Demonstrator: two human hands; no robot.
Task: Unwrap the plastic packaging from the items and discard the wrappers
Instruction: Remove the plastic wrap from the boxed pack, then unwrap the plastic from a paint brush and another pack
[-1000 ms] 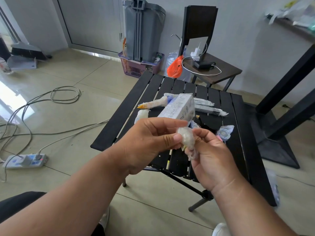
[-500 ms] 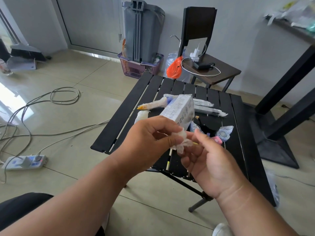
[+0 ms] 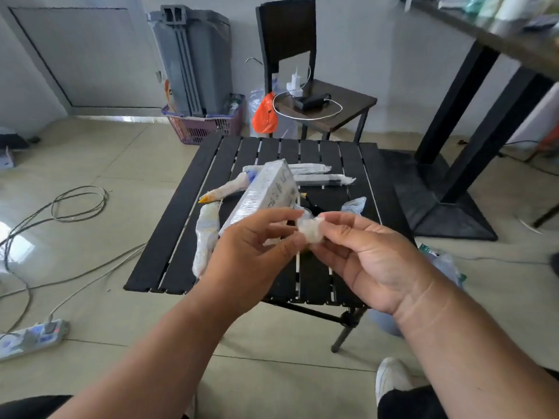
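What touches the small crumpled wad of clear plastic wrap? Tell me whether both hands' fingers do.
Touching. The head view shows the right hand and left hand pinching the crumpled clear plastic wad between their fingertips.

Black slatted table [image 3: 193, 204]; orange bag [image 3: 264, 114]; purple basket [image 3: 205, 127].

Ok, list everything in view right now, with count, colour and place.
table: 1, black slatted, centre
box: 1, white, film-wrapped, on table
wrapped sticks: about 4, whitish, around box
wrapper wad: 1, clear, pinched between both hands
chair: 1, dark, behind table, holding chargers
orange bag: 1, by chair
basket: 1, purple, far floor
power strip: 1, white, left floor
left hand: pinching wad
right hand: pinching wad
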